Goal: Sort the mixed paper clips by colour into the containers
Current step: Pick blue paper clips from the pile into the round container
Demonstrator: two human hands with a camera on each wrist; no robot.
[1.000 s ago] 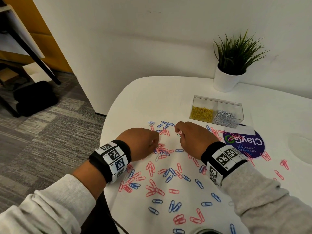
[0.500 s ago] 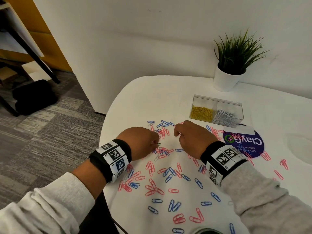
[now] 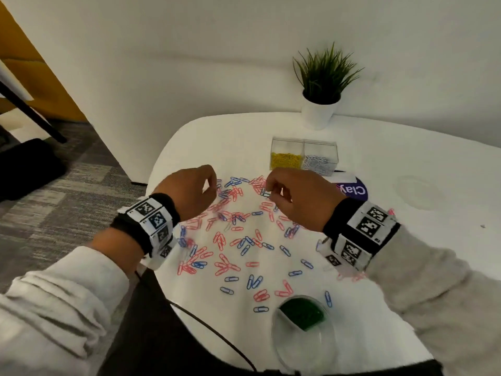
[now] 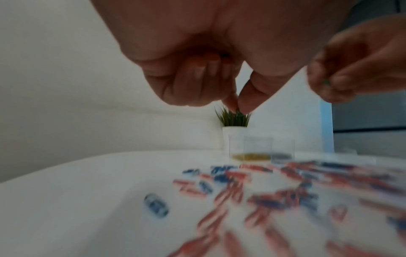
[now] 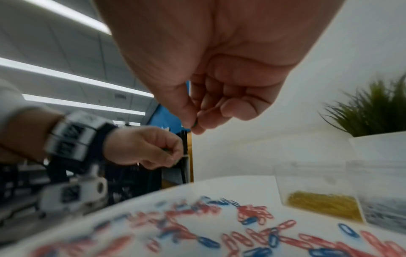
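Red and blue paper clips lie scattered over the white table. My left hand hovers above the pile's far left, thumb and forefinger pinching a small green clip. My right hand hovers opposite it and pinches another green clip. A clear two-part box behind the pile holds yellow clips and silver clips. A round clear dish at the near edge holds green clips.
A potted plant stands by the wall behind the box. A purple sticker lies right of my right hand, and a faint clear disc beyond it. A dark cable runs past the table's near left edge.
Both hands have lifted off the pile and moved apart, each with a clip pinched. My view has tilted down, and the green dish now shows.
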